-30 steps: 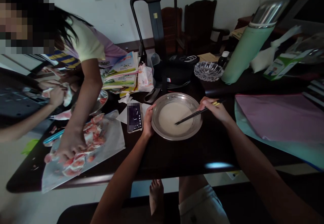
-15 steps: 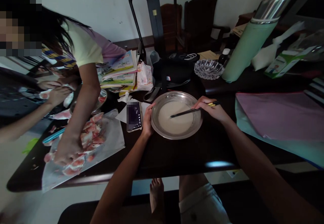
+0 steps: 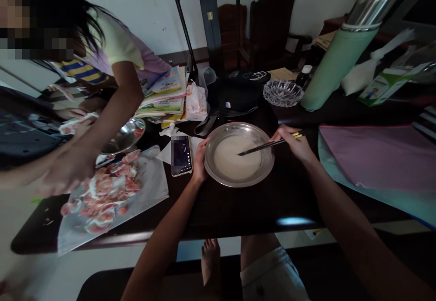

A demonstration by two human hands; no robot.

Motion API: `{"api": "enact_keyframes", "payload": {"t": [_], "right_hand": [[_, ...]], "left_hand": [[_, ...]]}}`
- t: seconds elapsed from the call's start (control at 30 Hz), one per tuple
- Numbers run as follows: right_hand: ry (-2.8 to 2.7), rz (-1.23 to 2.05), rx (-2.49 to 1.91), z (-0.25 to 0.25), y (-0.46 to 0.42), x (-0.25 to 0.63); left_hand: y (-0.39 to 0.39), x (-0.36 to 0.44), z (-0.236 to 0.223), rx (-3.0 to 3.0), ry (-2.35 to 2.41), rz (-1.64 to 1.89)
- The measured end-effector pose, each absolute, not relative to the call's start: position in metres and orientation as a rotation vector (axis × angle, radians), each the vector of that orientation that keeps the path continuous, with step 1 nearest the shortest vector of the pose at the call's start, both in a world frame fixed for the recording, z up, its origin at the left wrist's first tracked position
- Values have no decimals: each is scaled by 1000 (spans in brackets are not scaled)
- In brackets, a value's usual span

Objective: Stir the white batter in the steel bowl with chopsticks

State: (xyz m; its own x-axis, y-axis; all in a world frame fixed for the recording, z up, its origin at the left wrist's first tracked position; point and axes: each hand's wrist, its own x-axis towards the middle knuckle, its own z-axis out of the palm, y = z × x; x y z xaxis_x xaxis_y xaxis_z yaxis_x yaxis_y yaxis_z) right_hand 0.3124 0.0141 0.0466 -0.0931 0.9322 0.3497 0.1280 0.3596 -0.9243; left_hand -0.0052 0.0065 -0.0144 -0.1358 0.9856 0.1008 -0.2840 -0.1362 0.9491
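Silver bowl (image 3: 239, 181) rim in left hand's (image 3: 200, 160) partial curl, chopsticks (image 3: 272, 144) in right hand's (image 3: 293, 141) closed grip.

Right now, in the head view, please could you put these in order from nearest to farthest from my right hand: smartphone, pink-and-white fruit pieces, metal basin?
1. Metal basin: immediately left of your right hand.
2. Smartphone: farther left, just beyond your left hand.
3. Pink-and-white fruit pieces: farthest left, on the plastic sheet.
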Motion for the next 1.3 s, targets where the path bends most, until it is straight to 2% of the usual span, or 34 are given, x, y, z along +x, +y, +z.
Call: {"api": "enact_keyframes", "payload": {"t": [0.23, 0.43, 0.6, 0.77, 0.97, 1.13, 1.3], "right_hand": [[-1670, 940, -935, 45, 14, 309], [-1515, 926, -952, 44, 14, 313], [-1687, 954, -925, 44, 14, 310], [-1509, 910, -990, 46, 13, 311], [-1657, 927, -972, 46, 13, 308], [-1511, 939, -985, 45, 14, 311], [-1689, 954, -910, 43, 13, 308]], "left_hand": [[7, -6, -16, 996, 1007, 1497], [6, -6, -14, 998, 1003, 1475], [6, -6, -13, 1002, 1011, 1473], [6, -6, -12, 995, 1015, 1475], [6, -6, -12, 1004, 1003, 1472], [5, -6, -12, 1006, 1006, 1455], [5, -6, -12, 1020, 1010, 1468]]}}
